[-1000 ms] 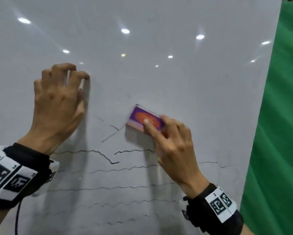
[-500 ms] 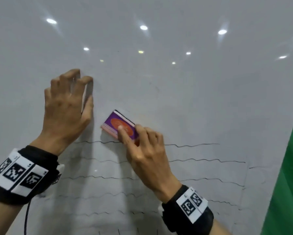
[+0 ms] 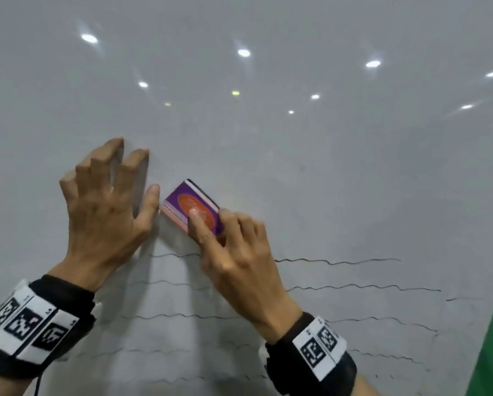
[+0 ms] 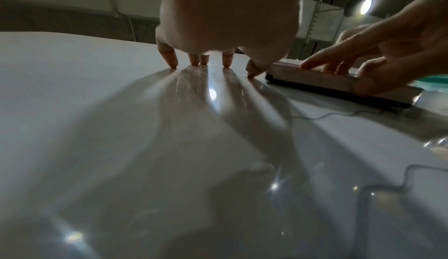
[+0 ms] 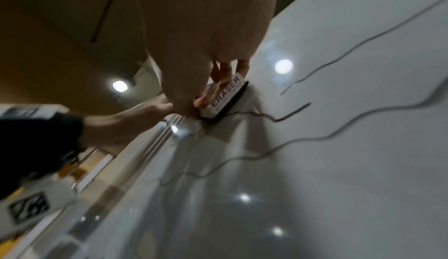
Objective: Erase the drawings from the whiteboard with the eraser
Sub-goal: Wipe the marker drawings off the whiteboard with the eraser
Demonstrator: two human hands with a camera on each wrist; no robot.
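— Eraser [image 3: 193, 208]? Slid left across the whiteboard [image 3: 325, 172], now just beside the left hand [image 3: 105, 212], gripped by the right hand [image 3: 239, 261].
— Left hand? Spread, fingertips braced, holding nothing.
— Meaning? Upper strokes gone; wavy lines [image 3: 362, 287] below the eraser remaining.

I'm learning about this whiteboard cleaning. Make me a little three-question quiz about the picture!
1. True or false: the left hand grips the eraser.
2. What word is printed on the eraser's side, seen from the right wrist view?
3. Where are the wavy lines still on the whiteboard? A) above the eraser B) below the eraser C) nowhere

Key:
1. False. The right hand holds it; the left hand's fingertips rest on the board.
2. ERASER.
3. B.
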